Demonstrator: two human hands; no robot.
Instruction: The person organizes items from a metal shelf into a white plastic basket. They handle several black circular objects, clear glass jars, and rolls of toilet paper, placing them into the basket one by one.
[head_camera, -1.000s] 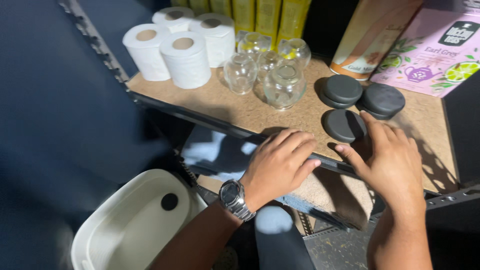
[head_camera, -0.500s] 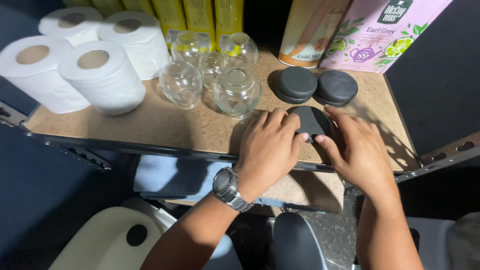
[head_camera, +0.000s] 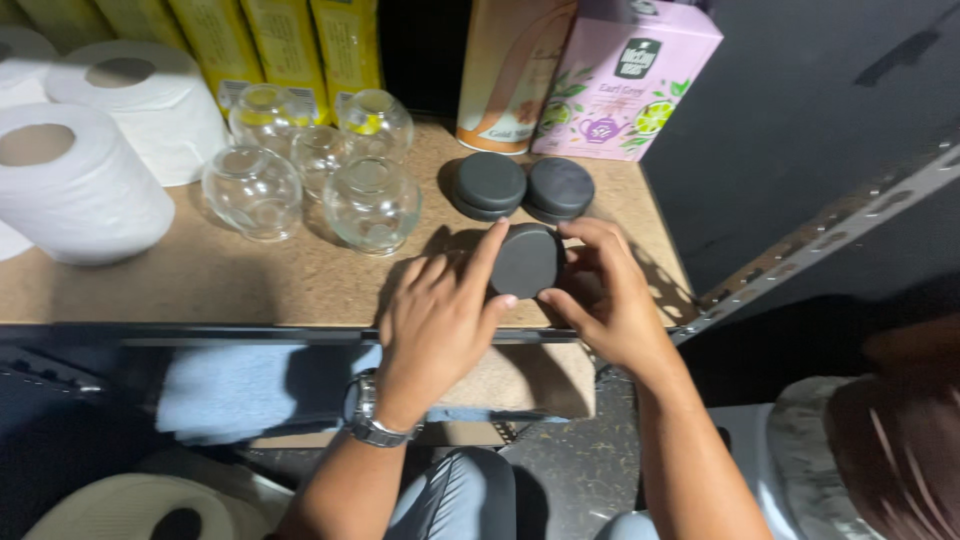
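Observation:
A dark grey round stone (head_camera: 527, 260) lies near the front of a chipboard shelf (head_camera: 250, 275). My left hand (head_camera: 440, 320), with a metal watch on its wrist, has its fingers on the stone's left side. My right hand (head_camera: 605, 295) curls around its right side, so both hands grip the stone. Two more dark round stones (head_camera: 520, 185) sit just behind it, side by side.
Several small clear glass jars (head_camera: 320, 175) stand left of the stones. White paper rolls (head_camera: 85, 150) fill the left end. Yellow boxes (head_camera: 260, 45), a tan canister (head_camera: 510, 70) and a pink box (head_camera: 620, 85) line the back. A black metal shelf rail (head_camera: 200, 333) runs below.
The view has swung left and closer to the shelf. Both hands moved from resting at the shelf edge to closing around the nearest dark stone.

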